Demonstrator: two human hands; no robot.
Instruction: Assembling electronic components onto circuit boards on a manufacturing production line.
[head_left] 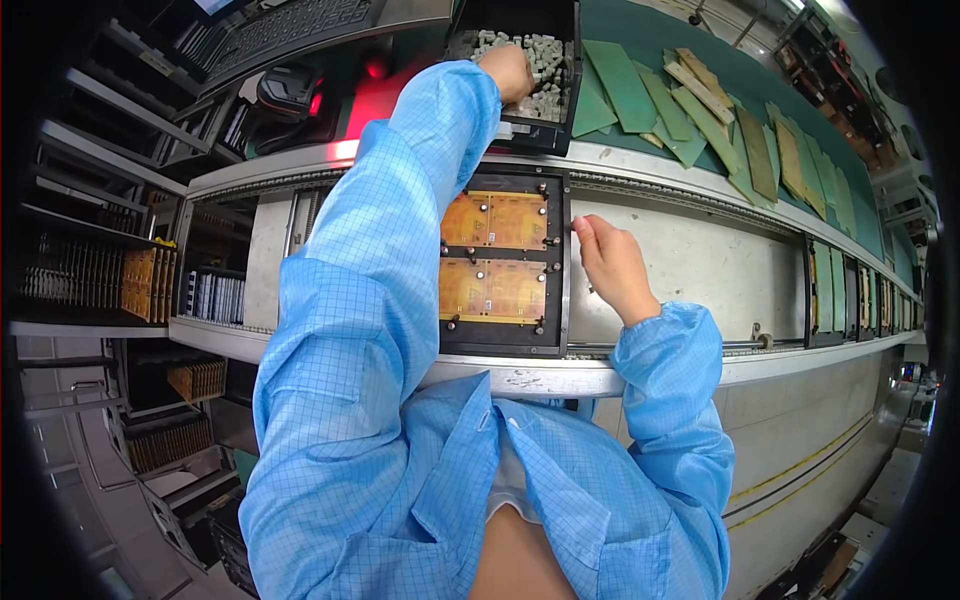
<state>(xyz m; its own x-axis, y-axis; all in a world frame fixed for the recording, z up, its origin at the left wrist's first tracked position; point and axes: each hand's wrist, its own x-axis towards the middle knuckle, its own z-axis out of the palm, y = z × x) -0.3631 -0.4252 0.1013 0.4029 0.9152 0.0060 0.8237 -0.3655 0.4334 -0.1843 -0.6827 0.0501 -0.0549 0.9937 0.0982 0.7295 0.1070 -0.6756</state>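
Observation:
My left hand [508,72] reaches into a black bin [545,137] of small whitish parts [545,65] at the far side. Its fingers point down among the parts and are mostly hidden, so their grip does not show. A black frame [558,290] lies on the conveyor in front of me, bearing orange-brown circuit boards [515,222] with dark and silvery pins around them. Part of the frame is covered by my left sleeve. Just right of the frame hovers my right hand [612,262], closed with thumb and fingers together; whatever is between them cannot be made out.
Green and tan board strips [690,110] lie scattered on the green surface at the far right. A scanner [288,92] casts red light beside the bin, below a keyboard [290,35]. More framed boards [825,290] stand along the conveyor to the right. Racks with boards [150,285] are at left.

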